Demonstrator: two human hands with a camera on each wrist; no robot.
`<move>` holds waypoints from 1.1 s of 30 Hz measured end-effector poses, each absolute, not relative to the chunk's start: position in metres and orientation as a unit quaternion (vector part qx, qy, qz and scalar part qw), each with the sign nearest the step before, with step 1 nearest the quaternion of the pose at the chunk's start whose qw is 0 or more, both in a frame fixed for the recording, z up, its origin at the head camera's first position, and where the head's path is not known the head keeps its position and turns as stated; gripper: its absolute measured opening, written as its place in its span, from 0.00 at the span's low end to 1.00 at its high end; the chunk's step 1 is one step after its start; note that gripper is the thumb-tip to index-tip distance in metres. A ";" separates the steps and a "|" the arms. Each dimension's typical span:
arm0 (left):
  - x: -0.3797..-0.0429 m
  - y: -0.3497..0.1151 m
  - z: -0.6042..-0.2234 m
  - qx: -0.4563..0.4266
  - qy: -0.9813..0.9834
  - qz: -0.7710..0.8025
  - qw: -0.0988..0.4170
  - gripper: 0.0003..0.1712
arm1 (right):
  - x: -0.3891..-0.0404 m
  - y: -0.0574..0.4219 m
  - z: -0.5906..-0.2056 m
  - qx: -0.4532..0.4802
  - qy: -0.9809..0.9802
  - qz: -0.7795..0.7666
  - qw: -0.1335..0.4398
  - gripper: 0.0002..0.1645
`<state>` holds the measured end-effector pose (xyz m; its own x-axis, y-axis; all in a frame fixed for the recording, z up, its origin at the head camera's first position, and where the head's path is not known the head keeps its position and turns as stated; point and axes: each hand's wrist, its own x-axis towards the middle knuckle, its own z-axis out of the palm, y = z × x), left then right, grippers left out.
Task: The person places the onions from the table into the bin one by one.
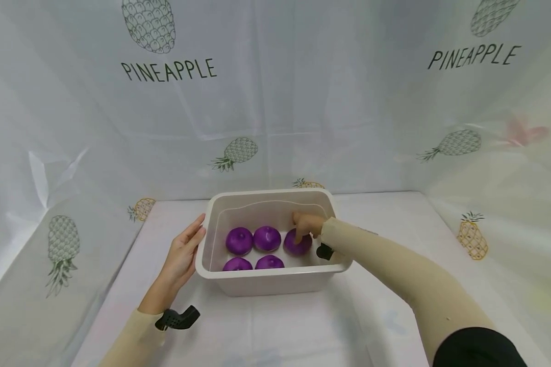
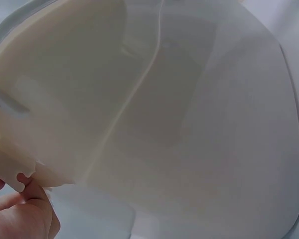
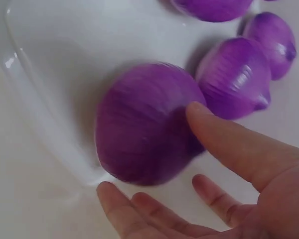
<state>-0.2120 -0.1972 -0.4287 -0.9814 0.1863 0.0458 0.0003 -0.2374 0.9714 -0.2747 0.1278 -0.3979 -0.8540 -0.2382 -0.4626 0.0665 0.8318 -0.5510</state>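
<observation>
A white plastic bin (image 1: 280,283) holds several purple onions (image 1: 267,238) with glossy, ribbed skins and pointed tips. At the bin's left end, my left hand (image 1: 182,252) holds its rim; the left wrist view has the fingers (image 2: 32,204) curled at the rim's edge, beside the bin's outer wall. Inside the bin, my right hand (image 1: 307,224) reaches over the rightmost onion (image 3: 144,124). Its thumb (image 3: 224,139) lies against that onion, while the other fingers (image 3: 124,211) are spread loosely along its near side. Two front onions (image 1: 269,262) are partly hidden by the near rim.
The bin stands on a table with a white cover (image 1: 275,326). A pale curtain (image 1: 330,112) printed with pineapples hangs behind and on both sides. Black straps (image 1: 178,318) circle the wrists over beige sleeves.
</observation>
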 end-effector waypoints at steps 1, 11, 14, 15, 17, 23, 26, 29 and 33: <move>-0.212 -0.197 -0.429 0.075 0.616 0.782 0.060 0.33 | -0.275 0.130 -0.395 -0.051 0.921 -0.281 0.264 0.34; -0.214 -0.202 -0.427 0.070 0.623 0.777 0.061 0.32 | -0.284 0.146 -0.375 -0.058 0.900 -0.344 0.260 0.30; -0.213 -0.204 -0.427 0.071 0.625 0.775 0.059 0.33 | -0.283 0.145 -0.364 -0.062 0.887 -0.372 0.266 0.29; -0.213 -0.204 -0.427 0.069 0.626 0.774 0.059 0.33 | -0.283 0.144 -0.360 -0.063 0.887 -0.374 0.264 0.29; -0.213 -0.206 -0.427 0.066 0.628 0.773 0.060 0.33 | -0.283 0.143 -0.353 -0.064 0.881 -0.384 0.268 0.29; -0.215 -0.207 -0.426 0.057 0.614 0.784 0.073 0.33 | -0.284 0.148 -0.339 -0.079 0.852 -0.439 0.273 0.27; -0.215 -0.208 -0.427 0.048 0.603 0.792 0.081 0.33 | -0.281 0.154 -0.331 -0.093 0.835 -0.472 0.269 0.29; -0.215 -0.210 -0.429 0.036 0.601 0.794 0.085 0.34 | -0.275 0.163 -0.324 -0.108 0.818 -0.499 0.265 0.30; -0.215 -0.215 -0.430 0.036 0.604 0.792 0.084 0.33 | -0.267 0.183 -0.316 -0.127 0.800 -0.533 0.244 0.30</move>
<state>-0.2147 -0.2154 -0.4304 -0.9832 0.1772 -0.0446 -0.0897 -0.2557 0.9626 -0.2667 0.1828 -0.3158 -0.8484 -0.4638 -0.2550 0.0562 0.4001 -0.9147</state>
